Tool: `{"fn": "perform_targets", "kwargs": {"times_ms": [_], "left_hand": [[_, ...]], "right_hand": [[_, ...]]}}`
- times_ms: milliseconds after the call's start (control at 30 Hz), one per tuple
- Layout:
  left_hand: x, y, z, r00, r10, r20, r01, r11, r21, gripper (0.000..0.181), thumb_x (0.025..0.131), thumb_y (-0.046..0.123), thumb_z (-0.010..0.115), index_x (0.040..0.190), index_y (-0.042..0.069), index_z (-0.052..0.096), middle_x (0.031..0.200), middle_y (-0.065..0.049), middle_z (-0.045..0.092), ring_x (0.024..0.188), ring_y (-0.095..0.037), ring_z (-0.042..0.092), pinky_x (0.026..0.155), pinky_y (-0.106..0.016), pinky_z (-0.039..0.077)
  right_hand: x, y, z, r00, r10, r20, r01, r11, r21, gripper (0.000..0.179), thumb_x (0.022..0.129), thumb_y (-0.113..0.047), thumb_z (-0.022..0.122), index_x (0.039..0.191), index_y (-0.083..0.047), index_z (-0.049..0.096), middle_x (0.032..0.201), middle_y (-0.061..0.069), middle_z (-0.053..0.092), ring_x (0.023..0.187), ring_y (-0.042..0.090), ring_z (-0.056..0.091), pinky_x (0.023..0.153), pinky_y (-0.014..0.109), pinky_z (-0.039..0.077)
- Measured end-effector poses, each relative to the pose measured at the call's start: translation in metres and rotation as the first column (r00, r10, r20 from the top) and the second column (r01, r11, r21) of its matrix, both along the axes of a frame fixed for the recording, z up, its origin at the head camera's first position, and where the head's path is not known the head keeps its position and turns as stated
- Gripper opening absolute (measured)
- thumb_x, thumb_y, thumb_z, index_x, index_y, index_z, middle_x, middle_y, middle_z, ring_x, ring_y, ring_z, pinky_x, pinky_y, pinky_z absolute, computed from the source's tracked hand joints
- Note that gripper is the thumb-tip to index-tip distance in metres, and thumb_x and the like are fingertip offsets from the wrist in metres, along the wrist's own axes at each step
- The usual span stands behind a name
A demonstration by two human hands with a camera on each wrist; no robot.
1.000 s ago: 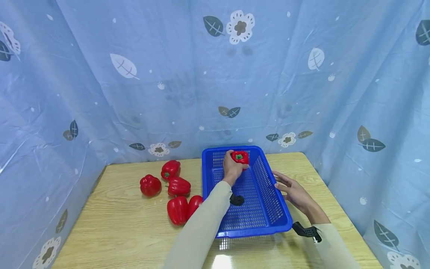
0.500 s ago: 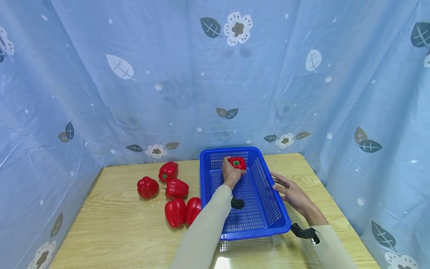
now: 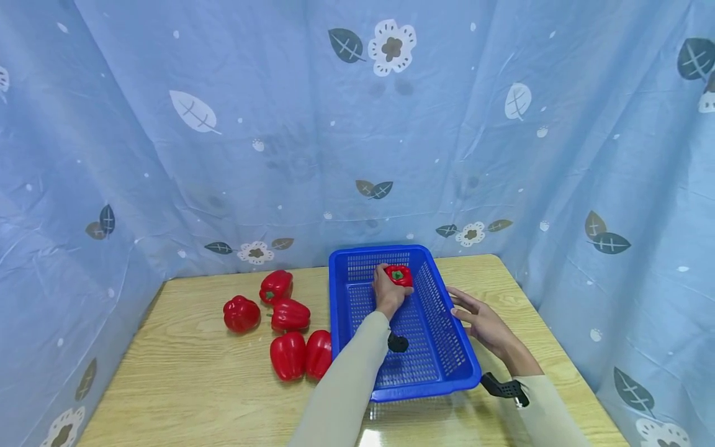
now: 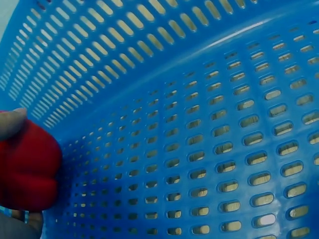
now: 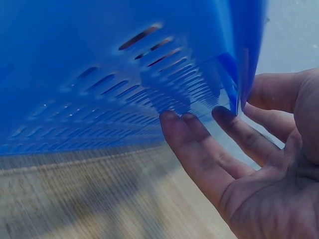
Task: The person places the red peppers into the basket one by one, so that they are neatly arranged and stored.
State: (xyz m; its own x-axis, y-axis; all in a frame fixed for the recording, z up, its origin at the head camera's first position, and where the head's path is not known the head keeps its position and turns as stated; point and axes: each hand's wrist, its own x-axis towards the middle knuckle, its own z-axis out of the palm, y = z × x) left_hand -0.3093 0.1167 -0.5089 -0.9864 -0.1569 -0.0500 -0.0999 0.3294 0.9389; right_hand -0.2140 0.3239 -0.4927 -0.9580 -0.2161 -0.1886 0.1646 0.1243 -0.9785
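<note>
In the head view my left hand point(image 3: 388, 293) reaches into a blue perforated basket point(image 3: 413, 392) and holds a red bell pepper point(image 3: 401, 275) near its far end. The pepper's green stem faces up toward the head camera. From the left wrist, the pepper point(image 4: 31, 167) shows against the slotted floor, thumb and fingers at its sides. My right hand point(image 3: 488, 324) is at the basket's right long side. Up close, the right hand point(image 5: 269, 174) has its fingertips along the outer wall and thumb at the rim, holding the basket's edge point(image 5: 244, 64).
Several more red bell peppers lie left of the basket on the wooden table point(image 3: 195, 372), one pepper point(image 3: 319, 354) right beside its wall. Behind and at both sides hangs a blue patterned curtain point(image 3: 290, 124). The left forearm crosses the basket's near left corner.
My left hand has lowered the bell pepper deeper into the far end of the basket. The right hand keeps its place at the basket's side. The head view has shifted slightly.
</note>
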Motion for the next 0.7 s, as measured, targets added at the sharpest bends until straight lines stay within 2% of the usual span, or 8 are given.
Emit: {"fn": "perform_targets", "kwargs": {"times_ms": [267,433,700], "left_hand": [[-0.001,0.001,-0.001,0.999,-0.033,0.014,0.033,0.999,-0.003,0.086,0.072,0.011,0.086,0.142,0.01,0.037,0.139,-0.014,0.045,0.131,-0.033,0.046,0.111,-0.05,0.043],[-0.001,-0.003,0.0,0.999,-0.046,0.028,0.047,0.999,-0.013,0.087,0.073,0.016,0.086,0.144,0.01,0.036,0.139,-0.014,0.046,0.13,-0.034,0.048,0.111,-0.05,0.043],[0.0,-0.012,0.011,0.996,-0.091,0.003,0.091,0.996,-0.009,0.086,0.076,0.021,0.084,0.147,0.012,0.036,0.144,-0.014,0.044,0.134,-0.033,0.046,0.112,-0.051,0.041]], "right_hand": [[0.001,-0.003,0.0,1.0,-0.007,-0.001,0.007,1.0,0.005,0.061,0.1,-0.023,0.056,0.154,-0.022,0.03,0.153,0.021,0.038,0.121,0.03,0.059,0.089,0.048,0.058],[0.002,-0.005,0.0,1.0,-0.009,0.002,0.009,1.0,0.007,0.06,0.1,-0.022,0.056,0.155,-0.021,0.029,0.153,0.02,0.038,0.119,0.027,0.06,0.089,0.047,0.058],[0.002,-0.002,-0.001,1.0,-0.012,0.005,0.012,1.0,0.008,0.061,0.101,-0.022,0.054,0.156,-0.019,0.026,0.156,0.02,0.034,0.115,0.023,0.062,0.091,0.045,0.057]]}}
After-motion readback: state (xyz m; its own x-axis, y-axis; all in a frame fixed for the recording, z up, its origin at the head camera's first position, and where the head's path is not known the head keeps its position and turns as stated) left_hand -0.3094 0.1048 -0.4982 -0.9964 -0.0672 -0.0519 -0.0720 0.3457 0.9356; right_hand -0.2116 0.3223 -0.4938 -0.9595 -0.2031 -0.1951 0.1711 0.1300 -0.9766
